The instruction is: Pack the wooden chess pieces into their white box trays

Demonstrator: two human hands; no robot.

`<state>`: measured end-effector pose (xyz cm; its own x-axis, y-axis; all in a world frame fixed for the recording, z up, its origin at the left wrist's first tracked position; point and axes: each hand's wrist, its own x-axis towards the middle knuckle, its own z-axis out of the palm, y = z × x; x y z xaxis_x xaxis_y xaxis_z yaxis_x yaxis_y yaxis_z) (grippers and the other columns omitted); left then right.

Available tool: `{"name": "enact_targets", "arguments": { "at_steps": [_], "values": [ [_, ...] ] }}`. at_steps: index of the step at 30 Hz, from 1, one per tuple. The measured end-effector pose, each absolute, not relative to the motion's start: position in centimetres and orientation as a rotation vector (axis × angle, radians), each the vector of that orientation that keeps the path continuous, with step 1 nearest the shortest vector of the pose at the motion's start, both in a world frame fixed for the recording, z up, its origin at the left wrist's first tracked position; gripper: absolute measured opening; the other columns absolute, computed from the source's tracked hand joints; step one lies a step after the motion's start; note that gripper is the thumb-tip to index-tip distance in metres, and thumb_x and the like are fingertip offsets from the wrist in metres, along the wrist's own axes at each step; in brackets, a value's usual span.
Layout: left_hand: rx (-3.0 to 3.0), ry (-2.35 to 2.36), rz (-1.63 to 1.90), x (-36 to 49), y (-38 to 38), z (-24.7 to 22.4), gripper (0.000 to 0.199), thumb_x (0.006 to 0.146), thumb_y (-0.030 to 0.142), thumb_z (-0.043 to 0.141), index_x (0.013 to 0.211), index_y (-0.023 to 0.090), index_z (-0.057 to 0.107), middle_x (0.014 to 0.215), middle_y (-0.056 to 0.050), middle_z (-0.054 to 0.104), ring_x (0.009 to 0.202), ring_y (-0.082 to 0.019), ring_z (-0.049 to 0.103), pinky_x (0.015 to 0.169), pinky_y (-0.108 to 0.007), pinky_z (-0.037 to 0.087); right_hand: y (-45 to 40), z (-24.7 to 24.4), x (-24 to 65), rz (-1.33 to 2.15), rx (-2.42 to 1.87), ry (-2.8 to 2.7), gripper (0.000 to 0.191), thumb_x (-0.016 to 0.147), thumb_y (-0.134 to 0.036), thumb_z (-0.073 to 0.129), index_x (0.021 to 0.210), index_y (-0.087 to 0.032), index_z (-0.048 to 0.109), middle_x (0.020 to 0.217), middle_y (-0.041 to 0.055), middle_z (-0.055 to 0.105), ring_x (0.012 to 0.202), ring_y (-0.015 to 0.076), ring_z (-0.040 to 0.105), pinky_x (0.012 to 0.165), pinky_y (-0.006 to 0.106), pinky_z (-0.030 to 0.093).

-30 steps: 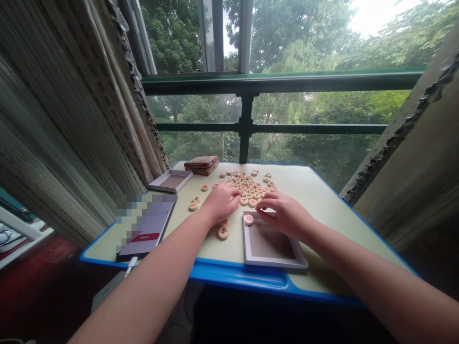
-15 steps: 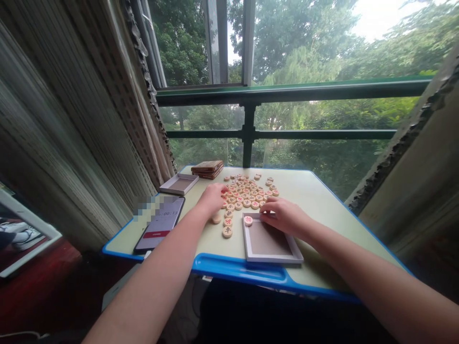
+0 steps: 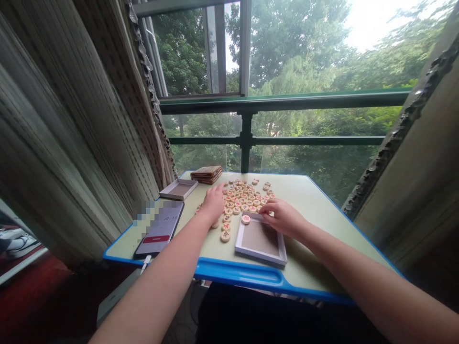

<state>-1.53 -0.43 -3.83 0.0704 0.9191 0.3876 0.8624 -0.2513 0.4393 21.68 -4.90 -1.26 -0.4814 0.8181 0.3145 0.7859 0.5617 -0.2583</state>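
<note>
Many round wooden Chinese chess pieces (image 3: 245, 208) lie in a cluster mid-table, marked with red or black characters. A few form a short column toward the near edge. My left hand (image 3: 214, 203) is over the cluster's left side, fingers stretched forward and somewhat apart, partly covering pieces there. My right hand (image 3: 281, 215) is at the far right corner of a shallow box (image 3: 279, 253). Its fingers are bent together round the rim, with the fingertips partly hidden. One red-marked chess piece (image 3: 245, 219) lies in the box's far left corner.
A second shallow box (image 3: 178, 189) stands at the back left beside a stack of brown flat boxes (image 3: 206, 174). A phone (image 3: 159, 229) with a cable lies on the left. The table (image 3: 322, 229) has a blue rim; curtains and a railed window surround it.
The box by my right hand has turned and its near end has shifted left. My left fingers have stretched out, and more pieces show to the left of that hand.
</note>
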Motion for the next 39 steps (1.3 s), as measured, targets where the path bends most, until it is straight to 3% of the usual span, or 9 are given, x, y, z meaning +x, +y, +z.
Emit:
{"name": "enact_targets", "arguments": {
  "at_steps": [4,11,16,20,28,33,39],
  "values": [
    [1.922,1.931,0.958,-1.9,-0.3,-3.9,0.063,0.068,-0.005,0.042,0.128,0.015,0.044,0.116,-0.014,0.058,0.110,-0.024,0.053,0.095,-0.036,0.041,-5.0,-1.1,21.9,0.079,-1.350,-2.423,0.019,0.075,-0.014,0.053,0.079,-0.020,0.070,0.084,0.0051,0.066,0.078,0.0169,0.060,0.072,0.027,0.047],
    [1.416,1.637,1.176,-2.0,0.4,-3.6,0.053,0.071,-0.006,0.040,0.118,0.016,0.047,0.116,-0.012,0.059,0.099,-0.014,0.060,0.074,-0.021,0.051,-5.1,-1.7,21.5,0.197,-1.171,-2.443,0.025,0.076,-0.008,0.052,0.087,-0.019,0.072,0.090,0.0060,0.068,0.082,0.0160,0.062,0.074,0.026,0.047],
    [1.501,1.718,1.214,-3.3,0.5,-3.2,0.043,0.067,-0.005,0.043,0.102,0.015,0.060,0.107,-0.010,0.065,0.100,-0.016,0.060,0.080,-0.025,0.051,-5.2,-1.7,21.5,0.238,-1.134,-2.403,0.023,0.078,-0.010,0.052,0.086,-0.019,0.072,0.091,0.0066,0.070,0.082,0.0166,0.063,0.076,0.028,0.049],
    [1.696,1.947,1.018,-4.6,0.7,-3.6,0.043,0.063,-0.003,0.049,0.096,0.018,0.066,0.107,-0.009,0.067,0.105,-0.022,0.058,0.090,-0.033,0.045,-5.3,-1.5,21.5,0.230,-1.128,-2.403,0.022,0.079,-0.011,0.052,0.084,-0.019,0.072,0.088,0.0057,0.070,0.081,0.0165,0.063,0.075,0.028,0.049],
    [1.728,1.924,0.903,-5.8,1.9,-4.7,0.039,0.062,-0.004,0.048,0.088,0.016,0.068,0.097,-0.007,0.071,0.097,-0.018,0.062,0.088,-0.028,0.044,-5.2,-1.5,21.6,0.236,-1.143,-2.436,0.022,0.079,-0.011,0.051,0.087,-0.018,0.071,0.091,0.0069,0.069,0.082,0.0170,0.062,0.074,0.028,0.048],
    [1.765,1.867,0.926,-5.6,1.7,-4.3,0.044,0.062,-0.003,0.047,0.099,0.014,0.065,0.093,-0.008,0.071,0.092,-0.017,0.063,0.083,-0.026,0.047,-5.1,-1.7,21.8,0.212,-1.097,-2.452,0.021,0.080,-0.012,0.051,0.087,-0.018,0.070,0.091,0.0074,0.068,0.085,0.0177,0.061,0.077,0.029,0.048],
    [1.753,1.709,0.810,-4.9,0.3,-3.4,0.056,0.065,0.001,0.049,0.119,0.012,0.055,0.113,-0.013,0.064,0.100,-0.019,0.062,0.082,-0.025,0.049,-4.9,-2.0,21.9,0.184,-1.067,-2.454,0.020,0.080,-0.013,0.052,0.086,-0.019,0.070,0.089,0.0072,0.068,0.084,0.0176,0.061,0.076,0.029,0.048]
  ]
}}
